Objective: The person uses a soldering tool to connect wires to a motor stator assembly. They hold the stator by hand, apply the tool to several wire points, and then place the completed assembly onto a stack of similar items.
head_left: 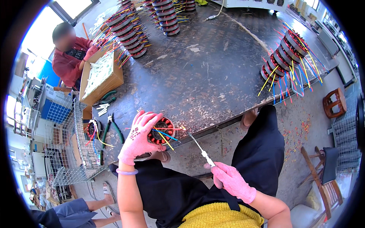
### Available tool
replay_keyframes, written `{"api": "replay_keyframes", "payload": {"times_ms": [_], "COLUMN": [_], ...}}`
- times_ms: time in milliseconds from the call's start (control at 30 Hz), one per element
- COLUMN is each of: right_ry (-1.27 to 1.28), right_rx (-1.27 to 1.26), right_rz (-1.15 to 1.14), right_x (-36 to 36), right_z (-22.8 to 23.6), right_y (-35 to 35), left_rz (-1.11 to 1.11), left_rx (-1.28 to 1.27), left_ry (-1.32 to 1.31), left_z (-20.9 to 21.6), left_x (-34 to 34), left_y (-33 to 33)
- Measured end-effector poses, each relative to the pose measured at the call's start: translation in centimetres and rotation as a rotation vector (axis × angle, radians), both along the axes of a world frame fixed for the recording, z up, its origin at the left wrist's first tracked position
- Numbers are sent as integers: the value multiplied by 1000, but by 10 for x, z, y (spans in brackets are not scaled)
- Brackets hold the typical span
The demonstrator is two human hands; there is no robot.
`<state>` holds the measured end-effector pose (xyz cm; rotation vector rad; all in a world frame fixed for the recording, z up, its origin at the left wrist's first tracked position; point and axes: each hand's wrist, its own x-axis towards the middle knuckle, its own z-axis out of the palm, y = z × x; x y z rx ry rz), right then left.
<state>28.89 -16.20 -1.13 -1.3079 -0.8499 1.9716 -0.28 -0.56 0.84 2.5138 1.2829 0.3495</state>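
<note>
My left hand (141,134), in a pink glove, is closed round a motor stator (169,124) with dark red windings and red, blue and yellow wires. It holds the stator over the near table edge, the wires pointing right. My right hand (230,178), also gloved in pink, grips a thin rod-like tool (205,155) with a white handle and a slim metal shaft. A small orange glow shows where the tool's tip meets the red wire ends. Whether it is a flame or a hot tip I cannot tell. Green-handled pliers (117,130) lie left of my left hand.
Another stator (92,129) sits at the table's left edge. Second pliers (108,98) lie beside white sleeves (102,110) and a cardboard box (117,76). Stator stacks (128,35) stand far left; another stack (284,57) leans right. A person (70,57) works across the left corner. A wire basket (76,163) adjoins the table.
</note>
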Motion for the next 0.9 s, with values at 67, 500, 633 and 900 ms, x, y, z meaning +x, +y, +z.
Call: {"api": "replay_keyframes", "payload": {"times_ms": [67, 500, 633, 900], "right_ry": [-3, 16, 42, 1], "right_rx": [-6, -19, -8, 3], "right_rz": [0, -7, -20, 6], "right_x": [0, 0, 0, -1], "right_z": [1, -4, -8, -1], "right_y": [0, 0, -2, 0], "left_rz": [2, 6, 4, 12], "left_rx": [-2, -8, -14, -18], "left_ry": [-2, 5, 3, 14], "left_z": [-1, -2, -4, -6], "left_x": [0, -1, -2, -4], "left_y": [0, 0, 1, 1]}}
